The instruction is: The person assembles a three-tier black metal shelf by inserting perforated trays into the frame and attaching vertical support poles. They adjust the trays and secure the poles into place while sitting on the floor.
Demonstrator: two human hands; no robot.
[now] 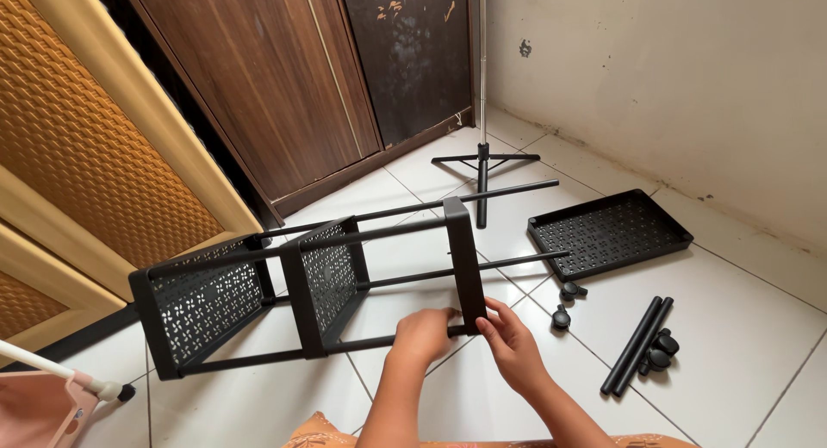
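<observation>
A black metal shelf rack [327, 276] lies on its side on the white tiled floor, with perforated trays joined by thin black poles. My left hand [422, 334] grips the lowest pole close to the rightmost tray [463, 258]. My right hand [508, 345] holds the bottom corner of that tray, fingers closed on its edge. Both hands meet at the same joint. Two upper poles [508, 189] stick out past the tray to the right.
A loose black perforated tray [610, 233] lies flat on the floor at right. Two short black tubes [637, 345] and several caster wheels [568, 303] rest near it. A tripod stand [482, 159] is by the wall. Wooden doors stand behind, and a pink item [43, 405] sits at bottom left.
</observation>
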